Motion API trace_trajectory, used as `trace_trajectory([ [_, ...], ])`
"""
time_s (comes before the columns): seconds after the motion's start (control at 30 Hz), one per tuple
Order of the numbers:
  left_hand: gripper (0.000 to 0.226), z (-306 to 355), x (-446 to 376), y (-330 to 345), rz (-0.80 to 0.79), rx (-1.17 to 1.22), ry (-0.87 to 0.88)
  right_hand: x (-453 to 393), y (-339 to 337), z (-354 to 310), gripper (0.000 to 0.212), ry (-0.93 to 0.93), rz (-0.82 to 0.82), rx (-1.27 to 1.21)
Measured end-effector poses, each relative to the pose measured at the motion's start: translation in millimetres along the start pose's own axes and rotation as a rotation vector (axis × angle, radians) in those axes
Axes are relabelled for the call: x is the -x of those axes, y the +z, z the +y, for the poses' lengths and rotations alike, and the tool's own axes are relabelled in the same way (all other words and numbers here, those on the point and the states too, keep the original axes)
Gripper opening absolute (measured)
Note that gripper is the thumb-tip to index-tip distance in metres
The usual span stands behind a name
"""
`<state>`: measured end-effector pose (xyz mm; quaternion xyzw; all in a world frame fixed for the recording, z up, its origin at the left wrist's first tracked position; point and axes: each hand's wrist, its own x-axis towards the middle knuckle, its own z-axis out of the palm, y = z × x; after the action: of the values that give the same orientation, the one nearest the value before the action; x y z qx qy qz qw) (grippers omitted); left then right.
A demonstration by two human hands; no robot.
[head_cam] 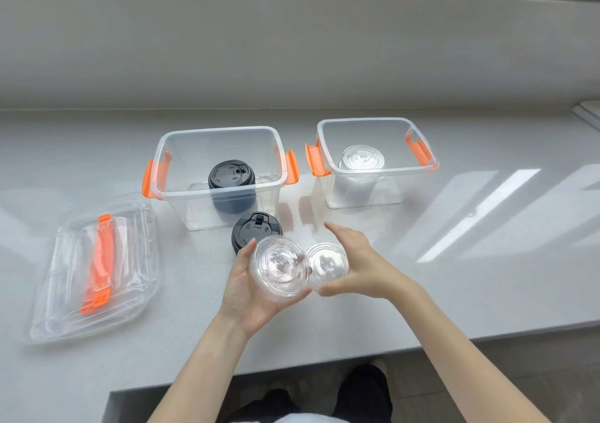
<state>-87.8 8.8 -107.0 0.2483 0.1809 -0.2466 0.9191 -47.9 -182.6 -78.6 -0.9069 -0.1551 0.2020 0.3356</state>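
Observation:
My left hand (248, 296) grips a clear plastic cup (279, 268) with a clear lid, tipped so its top faces me. My right hand (354, 263) curls around a second clear lidded cup (326, 262) just to its right; the two cups almost touch. Right behind the left hand stands a dark cup with a black lid (256, 229) on the counter. A clear bin with orange handles (181, 143) at centre left holds another black-lidded cup (231, 175). The matching right bin (422, 140) holds a clear lidded cup (362, 159).
Two stacked clear bin lids with orange latches (97, 270) lie on the counter at the left. The white counter's front edge (357, 354) runs below my forearms. A wall and window sill rise behind the bins.

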Motion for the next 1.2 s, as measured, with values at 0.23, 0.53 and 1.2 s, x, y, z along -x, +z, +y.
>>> trace_trajectory([
  [0.23, 0.057, 9.5, 3.2, -9.4, 0.039, -0.024, 0.032, -15.4, 25.2, 28.2, 0.117, 0.113, -0.020, 0.217],
  [0.53, 0.060, 7.6, -2.0, -1.4, 0.060, -0.046, -0.018, -16.8, -2.9, 5.9, 0.106, 0.018, 0.189, -0.016],
  [1.2, 0.056, -9.2, -59.8, 66.2, -0.118, 0.043, 0.002, -8.3, -57.2, -4.6, 0.097, -0.081, 0.072, -0.219],
])
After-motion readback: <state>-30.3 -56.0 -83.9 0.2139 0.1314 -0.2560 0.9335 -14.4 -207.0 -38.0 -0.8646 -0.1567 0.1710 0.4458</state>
